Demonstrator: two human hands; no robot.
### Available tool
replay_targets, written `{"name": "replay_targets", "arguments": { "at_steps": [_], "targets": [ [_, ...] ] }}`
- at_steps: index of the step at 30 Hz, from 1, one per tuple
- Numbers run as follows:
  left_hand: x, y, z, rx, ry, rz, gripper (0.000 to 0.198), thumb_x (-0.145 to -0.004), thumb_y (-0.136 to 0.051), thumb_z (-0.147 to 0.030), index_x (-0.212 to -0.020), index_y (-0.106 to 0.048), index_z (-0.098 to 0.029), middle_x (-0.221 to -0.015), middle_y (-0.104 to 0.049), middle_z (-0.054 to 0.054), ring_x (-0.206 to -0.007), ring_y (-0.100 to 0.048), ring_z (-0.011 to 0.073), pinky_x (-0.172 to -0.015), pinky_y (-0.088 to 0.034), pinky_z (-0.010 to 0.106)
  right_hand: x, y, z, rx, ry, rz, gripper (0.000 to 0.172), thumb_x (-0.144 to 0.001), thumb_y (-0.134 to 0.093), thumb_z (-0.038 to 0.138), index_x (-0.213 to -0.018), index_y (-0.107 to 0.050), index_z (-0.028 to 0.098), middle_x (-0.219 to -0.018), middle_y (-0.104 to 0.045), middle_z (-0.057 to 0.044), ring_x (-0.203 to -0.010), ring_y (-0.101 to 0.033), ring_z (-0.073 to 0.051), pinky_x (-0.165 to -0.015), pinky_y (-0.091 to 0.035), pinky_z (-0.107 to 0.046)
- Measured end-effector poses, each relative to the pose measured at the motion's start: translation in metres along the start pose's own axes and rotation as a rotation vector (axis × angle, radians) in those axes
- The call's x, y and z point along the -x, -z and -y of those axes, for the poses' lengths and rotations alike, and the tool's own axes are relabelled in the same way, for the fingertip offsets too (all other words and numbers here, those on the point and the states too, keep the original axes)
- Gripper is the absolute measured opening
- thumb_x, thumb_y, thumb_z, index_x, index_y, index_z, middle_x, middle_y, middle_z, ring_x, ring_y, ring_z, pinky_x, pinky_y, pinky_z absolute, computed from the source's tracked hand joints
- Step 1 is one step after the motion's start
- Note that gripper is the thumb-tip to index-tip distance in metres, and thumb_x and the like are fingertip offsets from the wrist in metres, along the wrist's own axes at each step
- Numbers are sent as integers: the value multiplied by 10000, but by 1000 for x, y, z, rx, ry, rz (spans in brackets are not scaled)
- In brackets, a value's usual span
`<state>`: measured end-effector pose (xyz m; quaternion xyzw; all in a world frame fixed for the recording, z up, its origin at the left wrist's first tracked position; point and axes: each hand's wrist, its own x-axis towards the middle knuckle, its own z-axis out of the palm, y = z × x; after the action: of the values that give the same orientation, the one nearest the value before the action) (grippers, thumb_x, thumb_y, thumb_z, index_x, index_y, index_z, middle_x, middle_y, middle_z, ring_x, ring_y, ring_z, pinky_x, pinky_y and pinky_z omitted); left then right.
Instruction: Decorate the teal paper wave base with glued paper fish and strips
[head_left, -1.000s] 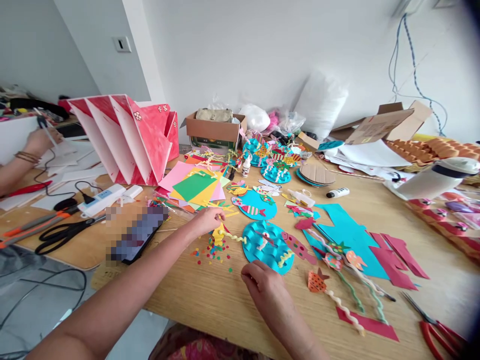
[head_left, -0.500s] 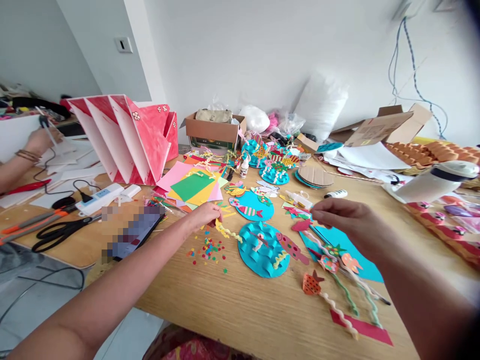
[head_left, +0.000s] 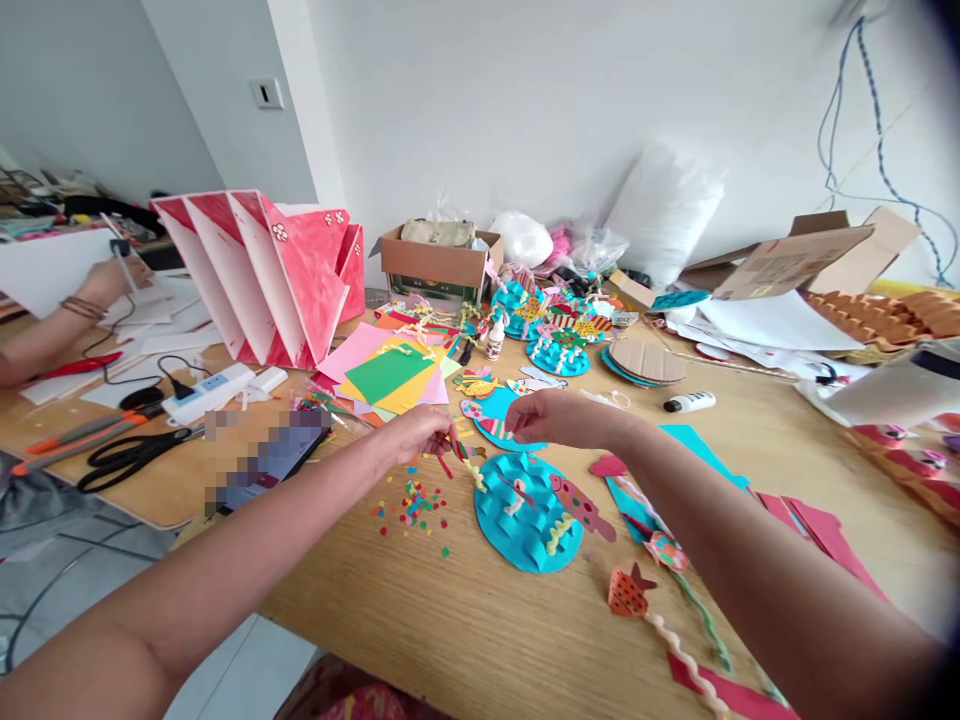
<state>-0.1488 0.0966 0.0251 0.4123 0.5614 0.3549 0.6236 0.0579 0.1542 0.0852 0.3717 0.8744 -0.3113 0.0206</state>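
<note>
My left hand (head_left: 429,432) is closed in a pinch on a wavy pale-yellow yarn strand (head_left: 475,476), whose lower end hangs at the blue disc's left edge. A small dark-and-red piece shows at those fingertips, too small to name. My right hand (head_left: 541,416) hovers to the right with its fingertips bent down and together; what they hold, if anything, is hidden. Just below lies a blue disc (head_left: 517,548) with raised paper loops, carrying a short yellow wavy piece (head_left: 559,534) and a spotted dark-pink paper fish (head_left: 581,505). Behind it, a second blue disc (head_left: 491,405) with paper fish is partly covered by my right hand.
Colourful paper dots (head_left: 412,505) lie left of the disc. An orange paper fish (head_left: 628,592) on a wavy strand lies at front right. Scissors (head_left: 127,455), a phone (head_left: 281,465) and a red-and-white divided holder (head_left: 255,280) stand left. A co-worker's hand (head_left: 112,285) is at far left.
My right hand has moved left from over the paper strips at right to beside my left hand. My left hand keeps its pinch on the strand. The view has shifted slightly.
</note>
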Motion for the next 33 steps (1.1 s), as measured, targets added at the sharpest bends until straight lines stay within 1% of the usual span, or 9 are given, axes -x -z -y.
{"name": "replay_targets", "arguments": {
  "at_steps": [4, 6, 9, 12, 15, 19, 27, 30, 33],
  "targets": [
    [-1, 1, 3, 82, -14, -6, 104, -546, -424, -76, -502, -511, -112, -480, -545, 7, -409, -469, 63, -435, -358, 170, 23, -14, -34, -48, -140, -12, 259, -664, -420, 138, -796, -637, 189, -779, -643, -20, -617, -571, -113, -516, -394, -206],
    [-1, 1, 6, 122, -9, -1, 110, -568, -426, -78, -511, -513, -114, -496, -552, 10, -423, -478, 63, -440, -366, 167, 45, -29, -46, -288, -162, 24, 313, -628, -425, 110, -843, -634, 200, -802, -643, -8, -642, -567, -110, -506, -385, -193],
    [-3, -2, 9, 174, 0, 7, 114, -592, -428, -76, -527, -511, -118, -506, -555, 5, -437, -492, 61, -451, -379, 160, 71, -58, -51, -545, -183, 62, 284, -622, -492, 147, -866, -625, 205, -649, -602, 30, -586, -529, -99, -475, -344, -182],
    [-4, -6, 10, 213, -4, 11, 123, -614, -424, -60, -546, -507, -120, -516, -565, 4, -424, -488, 55, -442, -376, 155, 79, -81, -44, -682, -257, -34, 342, -603, -579, 210, -944, -605, 201, -725, -604, 27, -588, -512, -89, -485, -351, -183],
    [-4, -10, 10, 243, -18, 0, 137, -649, -412, -46, -585, -507, -123, -519, -575, 6, -411, -486, 55, -430, -371, 153, 74, -93, -36, -629, -320, -202, 285, -601, -592, 255, -874, -612, 176, -791, -602, 4, -616, -515, -99, -521, -382, -203],
    [-4, -14, 12, 280, -31, -25, 129, -688, -424, -44, -648, -518, -122, -539, -579, 4, -427, -508, 60, -422, -363, 148, 69, -98, -27, -363, -351, -311, 177, -627, -559, 279, -748, -608, 160, -692, -594, 0, -582, -498, -114, -528, -369, -227],
    [7, -23, 15, 380, 9, -5, 155, -821, -423, -233, -800, -536, -128, -620, -590, 12, -460, -536, 68, -405, -345, 153, 69, -116, -19, -217, -455, -387, 94, -664, -514, 258, -651, -558, 177, -590, -591, 1, -546, -515, -122, -479, -334, -214],
    [9, -26, 26, 458, 33, 4, 214, -838, -392, -313, -816, -525, -147, -672, -607, 22, -506, -565, 87, -426, -360, 166, 65, -123, -24, -175, -488, -421, 103, -668, -522, 284, -670, -540, 183, -583, -581, 4, -526, -509, -121, -457, -321, -208],
    [10, -30, 43, 502, 21, 41, 163, -799, -413, -239, -807, -538, -134, -730, -621, 45, -583, -589, 99, -471, -380, 173, 61, -124, -28, -170, -508, -396, 110, -678, -517, 291, -683, -539, 183, -590, -590, 1, -509, -515, -114, -447, -320, -200]
  ]
}}
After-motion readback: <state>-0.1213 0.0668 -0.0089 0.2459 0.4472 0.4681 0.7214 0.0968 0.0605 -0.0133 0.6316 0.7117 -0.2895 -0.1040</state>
